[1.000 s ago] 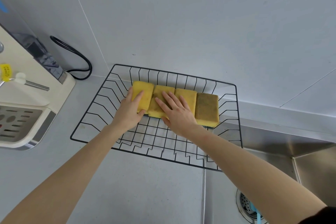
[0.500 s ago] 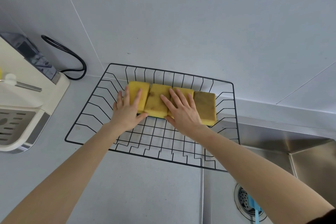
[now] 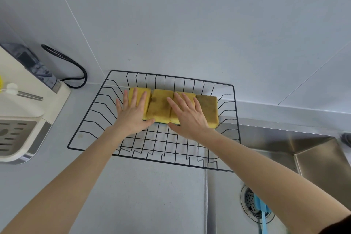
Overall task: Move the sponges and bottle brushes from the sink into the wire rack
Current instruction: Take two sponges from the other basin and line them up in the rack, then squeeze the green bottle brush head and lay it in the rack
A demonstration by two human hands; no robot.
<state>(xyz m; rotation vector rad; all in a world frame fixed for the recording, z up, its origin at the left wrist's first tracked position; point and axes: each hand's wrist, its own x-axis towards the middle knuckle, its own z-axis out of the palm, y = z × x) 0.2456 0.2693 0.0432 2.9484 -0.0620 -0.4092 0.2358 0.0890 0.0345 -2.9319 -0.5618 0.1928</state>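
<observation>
Four sponges (image 3: 172, 107) lie side by side in the wire rack (image 3: 234, 119). Both hands, left hand (image 3: 133, 115) and right hand (image 3: 189, 118), rest flat, fingers spread, gripping nothing. A blue brush handle (image 3: 263, 213) lies in the sink (image 3: 313, 159), nearer the right hand.

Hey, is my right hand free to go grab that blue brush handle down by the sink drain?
Probably yes. The right hand lies flat and open on the sponges in the wire rack, holding nothing. The blue brush handle lies exposed over the sink drain, with nothing covering it.
</observation>
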